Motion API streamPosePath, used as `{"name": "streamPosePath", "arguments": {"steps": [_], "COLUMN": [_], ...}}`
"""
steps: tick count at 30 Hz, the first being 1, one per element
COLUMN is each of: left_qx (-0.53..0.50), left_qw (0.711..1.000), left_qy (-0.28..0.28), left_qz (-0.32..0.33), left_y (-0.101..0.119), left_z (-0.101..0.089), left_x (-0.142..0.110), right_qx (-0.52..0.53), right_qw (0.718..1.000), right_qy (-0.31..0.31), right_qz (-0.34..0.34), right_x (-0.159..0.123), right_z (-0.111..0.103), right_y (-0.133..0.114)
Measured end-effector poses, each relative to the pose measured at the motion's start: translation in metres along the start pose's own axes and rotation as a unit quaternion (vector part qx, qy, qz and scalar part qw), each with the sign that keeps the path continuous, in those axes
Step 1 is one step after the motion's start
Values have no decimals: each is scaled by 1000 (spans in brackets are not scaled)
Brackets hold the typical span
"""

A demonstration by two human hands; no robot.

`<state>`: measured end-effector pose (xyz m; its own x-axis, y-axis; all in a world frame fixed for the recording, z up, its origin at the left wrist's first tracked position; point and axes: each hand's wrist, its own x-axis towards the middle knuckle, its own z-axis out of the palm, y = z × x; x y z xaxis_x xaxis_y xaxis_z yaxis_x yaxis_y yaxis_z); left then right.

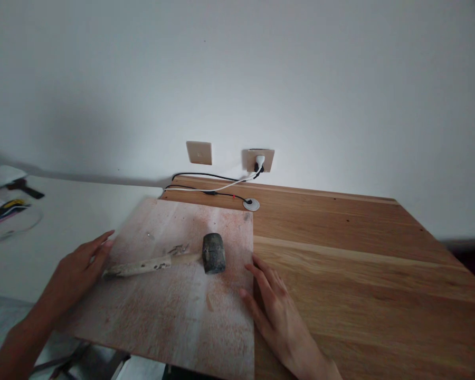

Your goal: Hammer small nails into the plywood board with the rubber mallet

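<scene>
A flat board (206,338) with a worn, reddish-white surface lies across the tabletops. On it rests a mallet (214,253) with a dark, scuffed head and a pale wooden handle pointing left. Beside the handle is a small pile of nails (178,249). My left hand (77,266) is at the board's left edge, fingers stretched out, close to the handle's end. At the right edge, my right hand (275,303) rests with fingers apart, thumb and fingertips touching the board. Neither hand holds the mallet.
A wooden desk (364,285) extends right; a white table (87,206) stands left, with pens and cables (8,211) on it. Behind are a wall socket (260,160) with plugs, a blank wall plate (199,152) and a cable grommet (251,204). Cables run along the desk's back.
</scene>
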<state>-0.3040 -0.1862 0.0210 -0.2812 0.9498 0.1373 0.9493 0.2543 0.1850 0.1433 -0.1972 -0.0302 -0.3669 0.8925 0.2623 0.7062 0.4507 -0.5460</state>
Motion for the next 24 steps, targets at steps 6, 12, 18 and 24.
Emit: {"name": "streamPosePath", "arguments": {"steps": [6, 12, 18, 24], "left_qx": [-48, -46, -91, -116], "left_qw": [997, 990, 984, 968], "left_qy": [-50, -10, -3, 8], "left_qz": [15, 133, 153, 224], "left_y": [25, 51, 99, 138], "left_z": [5, 30, 40, 46], "left_x": [-12, -36, -63, -78], "right_qx": [5, -1, 2, 2], "right_qw": [999, 994, 979, 947], "right_qy": [10, 20, 62, 161], "right_qz": [47, 107, 193, 279], "right_x": [-19, -39, -63, -86], "right_z": [-17, -51, -78, -117], "right_y": [24, 52, 83, 109]}}
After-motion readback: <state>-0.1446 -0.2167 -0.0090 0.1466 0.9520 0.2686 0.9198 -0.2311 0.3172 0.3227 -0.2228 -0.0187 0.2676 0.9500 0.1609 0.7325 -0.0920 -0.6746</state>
